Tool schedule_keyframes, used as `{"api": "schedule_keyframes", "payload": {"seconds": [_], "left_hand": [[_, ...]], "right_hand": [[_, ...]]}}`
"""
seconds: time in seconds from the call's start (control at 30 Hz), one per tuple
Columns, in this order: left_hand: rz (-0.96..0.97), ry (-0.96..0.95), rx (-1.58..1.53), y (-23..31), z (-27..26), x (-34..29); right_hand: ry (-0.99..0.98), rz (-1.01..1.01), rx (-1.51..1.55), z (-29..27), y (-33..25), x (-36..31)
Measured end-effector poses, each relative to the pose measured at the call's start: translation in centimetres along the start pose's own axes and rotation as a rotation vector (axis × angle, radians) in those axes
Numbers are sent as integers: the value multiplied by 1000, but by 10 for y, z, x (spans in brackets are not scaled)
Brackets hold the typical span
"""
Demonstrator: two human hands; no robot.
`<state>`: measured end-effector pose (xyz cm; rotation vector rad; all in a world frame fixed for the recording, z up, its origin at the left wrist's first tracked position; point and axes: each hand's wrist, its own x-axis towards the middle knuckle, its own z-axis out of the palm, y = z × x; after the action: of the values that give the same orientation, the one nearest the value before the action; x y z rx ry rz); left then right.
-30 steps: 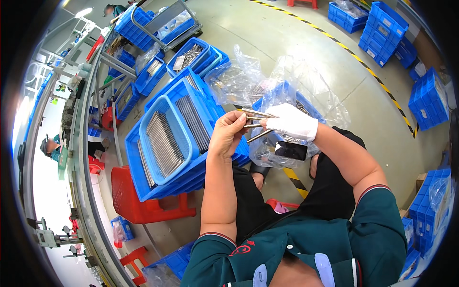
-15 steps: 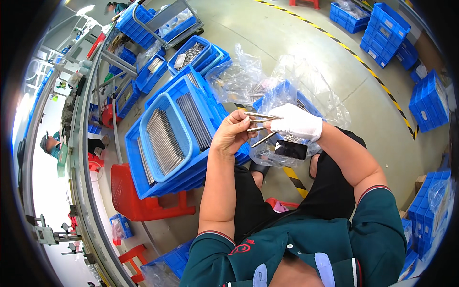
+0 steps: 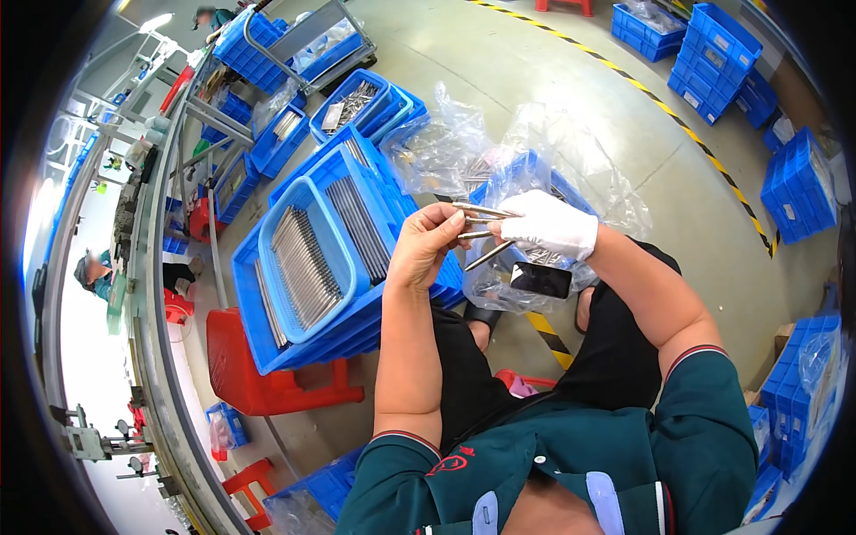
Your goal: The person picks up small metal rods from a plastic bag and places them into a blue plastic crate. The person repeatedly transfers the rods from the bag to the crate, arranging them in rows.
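Note:
Several slim metal rods (image 3: 489,255) span the gap between my hands, over the bag-lined blue crate. My bare left hand (image 3: 423,244) is closed on their left ends, thumb and fingertips pinching. My right hand (image 3: 555,226), in a white glove, grips the bunch from the other side; one lower rod slants down-left out of it, its end free. Below the glove, a dark phone (image 3: 541,279) lies on clear plastic over more metal pieces. Left of my hands, a light blue basket (image 3: 265,234) holds a neat row of rods, sitting on blue crates (image 3: 399,217) with more rods.
A red stool (image 3: 234,361) supports the crate stack. Clear plastic bags (image 3: 446,143) spread around the crate ahead. Another blue bin (image 3: 390,86) holds loose metal parts. Blue crates (image 3: 716,58) stack at the far right, beyond striped floor tape (image 3: 664,116). A long workbench (image 3: 147,312) runs along the left.
Both hands stay close together with the rods. The rods have shifted slightly in the fingers, and the lower slanting one sits a little further left. The whole view has moved slightly.

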<state>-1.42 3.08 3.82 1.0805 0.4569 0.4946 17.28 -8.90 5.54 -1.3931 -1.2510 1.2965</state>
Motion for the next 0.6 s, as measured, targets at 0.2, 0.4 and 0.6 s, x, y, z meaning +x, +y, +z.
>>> {"api": "schedule_keyframes", "payload": {"seconds": [0.2,0.4,0.6], "left_hand": [[-48,28,180,2,0,-2],[80,178,261,2,2,-5],[88,140,147,6,5,-5]], "right_hand": [[-11,9,-87,-1,7,4],[-9,51,-41,-9,5,1],[-33,9,-115,-9,6,-2]]}}
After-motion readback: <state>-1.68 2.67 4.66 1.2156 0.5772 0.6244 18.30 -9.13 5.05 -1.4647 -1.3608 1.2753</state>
